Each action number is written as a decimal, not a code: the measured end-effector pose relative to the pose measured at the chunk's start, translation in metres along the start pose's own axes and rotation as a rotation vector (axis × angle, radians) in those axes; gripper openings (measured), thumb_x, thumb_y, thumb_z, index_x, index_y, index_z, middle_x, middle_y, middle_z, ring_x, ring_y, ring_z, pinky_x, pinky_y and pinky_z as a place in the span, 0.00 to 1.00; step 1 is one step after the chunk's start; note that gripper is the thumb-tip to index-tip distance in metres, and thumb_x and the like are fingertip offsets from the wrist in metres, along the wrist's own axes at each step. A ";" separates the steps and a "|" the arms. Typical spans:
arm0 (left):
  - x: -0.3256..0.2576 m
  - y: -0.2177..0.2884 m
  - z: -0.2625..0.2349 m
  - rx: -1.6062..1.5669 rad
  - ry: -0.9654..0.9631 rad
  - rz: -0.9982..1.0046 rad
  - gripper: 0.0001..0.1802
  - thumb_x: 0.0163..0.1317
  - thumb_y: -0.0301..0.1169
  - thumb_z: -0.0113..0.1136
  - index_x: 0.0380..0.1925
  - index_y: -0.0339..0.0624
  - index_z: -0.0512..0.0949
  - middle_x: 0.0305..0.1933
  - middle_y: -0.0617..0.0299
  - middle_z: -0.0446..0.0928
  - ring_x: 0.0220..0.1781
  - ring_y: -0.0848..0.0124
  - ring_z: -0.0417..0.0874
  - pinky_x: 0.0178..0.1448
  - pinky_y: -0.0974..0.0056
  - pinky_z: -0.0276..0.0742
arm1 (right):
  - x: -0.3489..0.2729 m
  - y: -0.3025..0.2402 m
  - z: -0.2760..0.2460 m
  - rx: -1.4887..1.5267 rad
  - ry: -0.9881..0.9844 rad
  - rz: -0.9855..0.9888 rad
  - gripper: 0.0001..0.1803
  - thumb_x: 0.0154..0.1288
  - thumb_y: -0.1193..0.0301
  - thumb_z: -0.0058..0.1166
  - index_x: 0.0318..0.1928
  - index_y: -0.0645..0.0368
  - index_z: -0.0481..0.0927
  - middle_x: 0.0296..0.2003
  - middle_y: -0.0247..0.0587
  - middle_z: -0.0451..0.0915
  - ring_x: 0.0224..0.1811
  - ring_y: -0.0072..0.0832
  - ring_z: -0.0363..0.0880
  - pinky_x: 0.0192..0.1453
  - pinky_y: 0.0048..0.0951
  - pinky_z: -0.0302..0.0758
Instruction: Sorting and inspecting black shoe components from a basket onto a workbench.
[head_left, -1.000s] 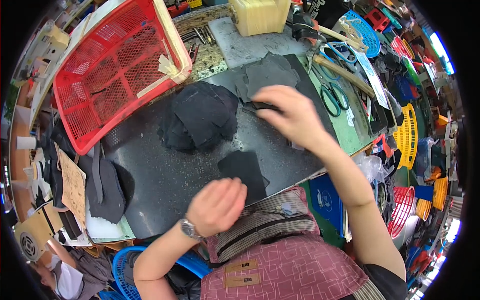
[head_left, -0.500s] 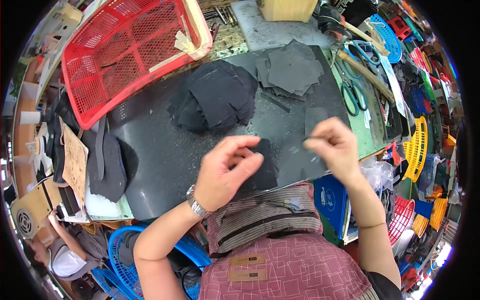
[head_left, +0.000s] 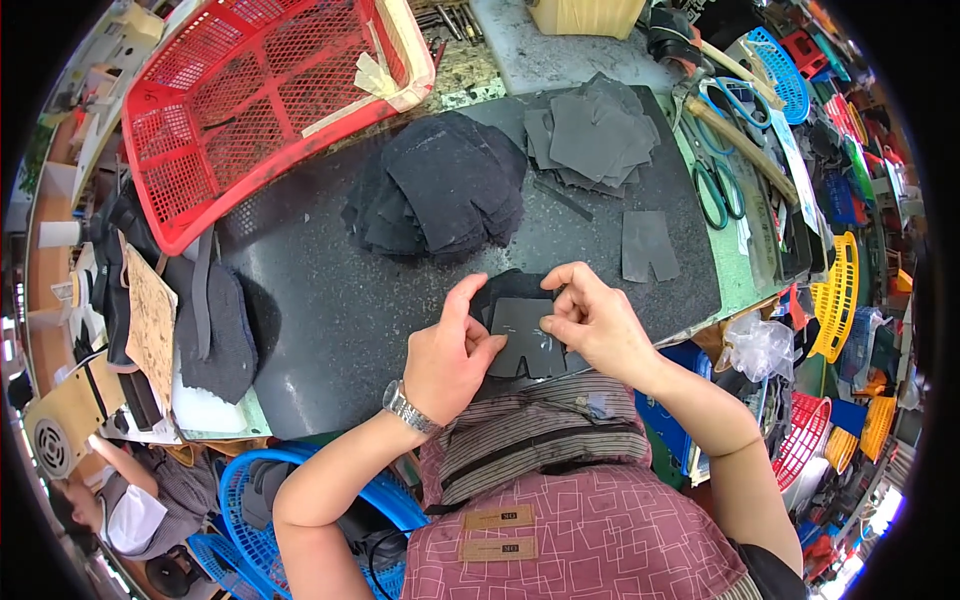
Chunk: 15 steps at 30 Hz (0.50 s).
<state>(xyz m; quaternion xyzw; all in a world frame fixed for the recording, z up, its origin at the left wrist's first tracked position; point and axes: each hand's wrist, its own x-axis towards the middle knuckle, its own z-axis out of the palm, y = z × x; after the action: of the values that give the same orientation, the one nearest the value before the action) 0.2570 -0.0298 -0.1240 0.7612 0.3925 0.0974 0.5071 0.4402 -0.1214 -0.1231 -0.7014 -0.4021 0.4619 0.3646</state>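
Observation:
A thin grey piece (head_left: 527,342) with a notched lower edge lies over a dark fabric piece (head_left: 512,284) at the table's near edge. The fabric shows beyond its top side. My right hand (head_left: 603,330) has its fingers curled and its thumb on the grey piece's right side. At the left side, my left hand (head_left: 447,358) has thumb and index finger spread, the thumb tip touching the grey edge. Another notched grey piece (head_left: 649,246) lies alone farther right. Beyond my hands are a heap of dark fabric pieces (head_left: 440,185) and a stack of grey pieces (head_left: 600,135).
A red plastic basket (head_left: 290,150) stands far left. Green-handled scissors (head_left: 718,195) and a wooden-handled tool (head_left: 745,150) lie along the right side. Dark cut material (head_left: 225,340) rests at the left. A blue basket (head_left: 250,540) stands below the table, near a person (head_left: 140,500).
My right hand has come left with the grey piece, now lying over the dark fabric piece. My left hand stays near the fabric's left side. The lone grey piece is now uncovered.

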 end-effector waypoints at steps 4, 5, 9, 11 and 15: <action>0.000 -0.004 0.009 0.333 0.124 0.308 0.31 0.51 0.27 0.67 0.56 0.43 0.68 0.21 0.58 0.75 0.21 0.62 0.78 0.26 0.63 0.73 | -0.001 0.003 0.001 -0.626 0.035 -0.331 0.21 0.53 0.71 0.60 0.48 0.56 0.70 0.30 0.42 0.78 0.30 0.40 0.80 0.30 0.37 0.76; 0.001 -0.002 0.009 0.329 0.128 0.321 0.31 0.51 0.27 0.67 0.56 0.43 0.68 0.21 0.58 0.75 0.21 0.62 0.78 0.26 0.63 0.73 | 0.007 -0.005 -0.008 -0.726 0.140 -0.439 0.22 0.52 0.69 0.61 0.49 0.56 0.70 0.36 0.42 0.78 0.35 0.39 0.79 0.34 0.37 0.76; -0.005 0.007 -0.010 0.238 0.236 0.325 0.26 0.49 0.28 0.70 0.50 0.39 0.73 0.27 0.59 0.76 0.23 0.63 0.75 0.26 0.63 0.72 | 0.105 -0.070 -0.061 -0.993 0.680 -0.921 0.30 0.62 0.58 0.52 0.63 0.54 0.65 0.62 0.47 0.66 0.66 0.43 0.61 0.68 0.48 0.55; 0.003 0.018 -0.016 0.276 0.425 0.710 0.27 0.46 0.28 0.71 0.48 0.38 0.74 0.34 0.56 0.76 0.32 0.59 0.77 0.34 0.61 0.75 | 0.154 -0.028 -0.069 -1.391 0.493 -0.417 0.36 0.67 0.43 0.36 0.70 0.49 0.57 0.70 0.46 0.55 0.73 0.42 0.49 0.74 0.51 0.43; 0.044 0.037 -0.033 0.614 0.420 0.703 0.26 0.43 0.29 0.71 0.46 0.39 0.76 0.48 0.52 0.73 0.51 0.53 0.73 0.54 0.54 0.71 | 0.190 -0.024 -0.088 -1.117 0.390 -0.465 0.37 0.68 0.42 0.29 0.70 0.50 0.55 0.71 0.47 0.51 0.75 0.43 0.43 0.72 0.56 0.44</action>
<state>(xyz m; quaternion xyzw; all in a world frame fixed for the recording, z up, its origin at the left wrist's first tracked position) 0.2877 0.0171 -0.0881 0.9251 0.2169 0.2929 0.1068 0.5653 0.0470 -0.1418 -0.7516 -0.6502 -0.0450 0.1012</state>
